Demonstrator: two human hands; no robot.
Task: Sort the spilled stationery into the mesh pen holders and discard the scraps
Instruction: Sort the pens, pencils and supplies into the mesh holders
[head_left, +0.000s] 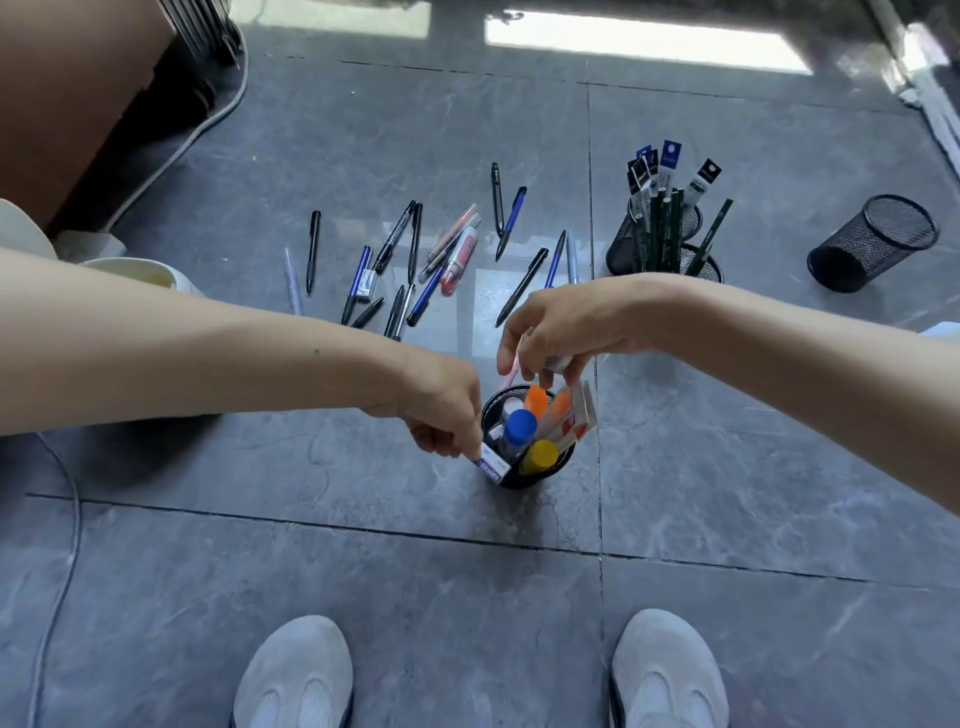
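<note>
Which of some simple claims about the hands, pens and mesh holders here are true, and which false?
1. The left hand pinches a small blue-and-white box at the rim of the nearest mesh holder. True.
2. Every pen is off the floor. False: many pens lie on it beyond that holder.
3. A blue cap, a yellow cap and an orange cap show in the nearest holder. True.
4. The far-right holder is packed with pencils. False: nothing shows inside it; the green pencils stand in holders to its left.
5. The right hand lies flat on the floor. False: it is above the nearest holder, fingers curled round a pinkish item.
</note>
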